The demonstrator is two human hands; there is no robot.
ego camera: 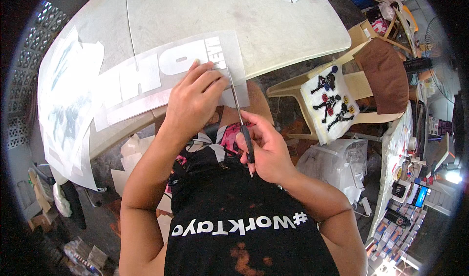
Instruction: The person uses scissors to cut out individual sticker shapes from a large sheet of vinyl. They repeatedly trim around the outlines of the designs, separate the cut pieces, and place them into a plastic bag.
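A translucent film sheet (148,62) with large white block letters spreads over the near table edge, its right part past the edge. My left hand (194,94), palm down, holds it near the right-hand letters; its thumb is hidden. In my right hand (265,148) is a pair of scissors (247,138) with dark handles, fingers wrapped about the grips. Their narrow blades point away from me and reach onto the sheet, just right of the small white lettering (218,52). Whether the blades are parted is hard to see.
More film sheets (69,104) lie heaped at the table's (183,10) left end, some overhanging. A plastic chair (361,80) at right bears a white printed sheet (328,102) and a brown cloth (383,74). Paper scraps (133,159) litter the floor. A fan (441,60) stands far right.
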